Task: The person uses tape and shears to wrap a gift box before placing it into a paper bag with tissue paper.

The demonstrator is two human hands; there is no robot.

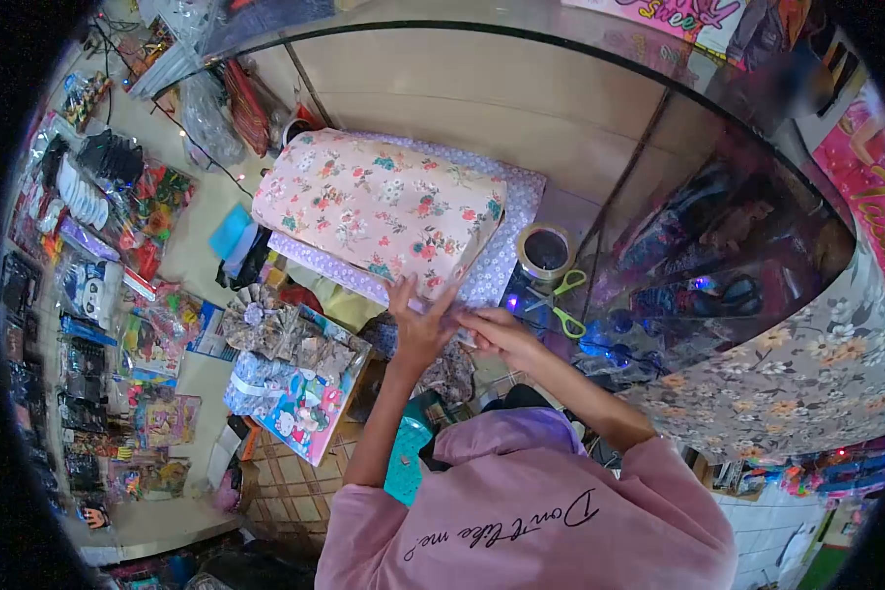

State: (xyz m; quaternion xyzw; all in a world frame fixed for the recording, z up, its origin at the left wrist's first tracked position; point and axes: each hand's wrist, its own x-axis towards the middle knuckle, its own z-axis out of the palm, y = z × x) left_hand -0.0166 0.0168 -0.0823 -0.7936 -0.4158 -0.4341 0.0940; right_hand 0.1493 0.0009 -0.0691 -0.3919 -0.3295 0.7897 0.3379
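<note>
A box wrapped in pink floral paper (379, 206) lies on a lilac dotted sheet (516, 231) on the glass counter. My left hand (420, 320) presses its fingers against the near edge of the paper, fingers spread. My right hand (497, 332) rests beside it at the sheet's near edge, its fingertips pinched near the left hand; whatever it pinches is too small to make out. A roll of tape (545, 251) and green-handled scissors (559, 300) lie just right of the box.
A grey floral sheet (806, 379) hangs over the counter at the right. Below the counter's left end stands a wrapped gift with a ribbon bow (290, 379). Shelves of packaged toys (98, 256) fill the left side.
</note>
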